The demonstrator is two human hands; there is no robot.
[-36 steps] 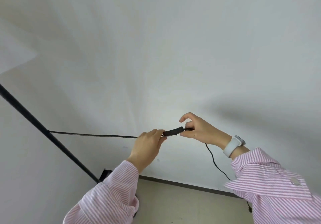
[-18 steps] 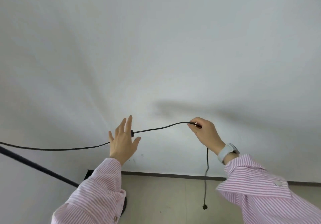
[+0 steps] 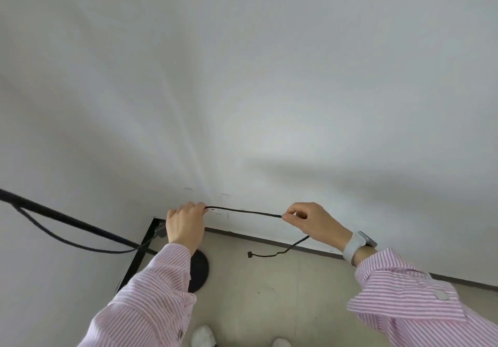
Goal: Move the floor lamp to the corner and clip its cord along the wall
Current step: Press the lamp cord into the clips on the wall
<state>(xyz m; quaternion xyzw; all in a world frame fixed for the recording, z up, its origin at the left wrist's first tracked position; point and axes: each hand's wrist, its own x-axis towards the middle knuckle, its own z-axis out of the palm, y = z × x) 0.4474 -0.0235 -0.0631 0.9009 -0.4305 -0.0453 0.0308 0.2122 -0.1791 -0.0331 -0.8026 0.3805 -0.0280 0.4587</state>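
A thin black lamp cord [image 3: 242,210] stretches taut between my two hands, close to the white wall. My left hand [image 3: 184,224] is closed around the cord low on the wall near the corner. My right hand [image 3: 314,221] pinches it further right between thumb and finger. Past my right hand the cord drops to the floor and ends in a small plug [image 3: 250,254]. Left of my left hand it sags in a loop toward the black lamp pole [image 3: 67,218]. The round black lamp base [image 3: 199,270] sits in the corner, partly hidden by my left sleeve.
Small clear clips [image 3: 225,195] are stuck on the white wall just above the cord. A dark skirting board [image 3: 283,244] runs along the wall's foot, with a black vertical strip [image 3: 140,252] in the corner. My white shoes [image 3: 203,336] stand on the beige floor.
My view has tilted down toward the floor. My left hand, open half a second ago, has closed on the cord. The cord between my hands has straightened and lowered.
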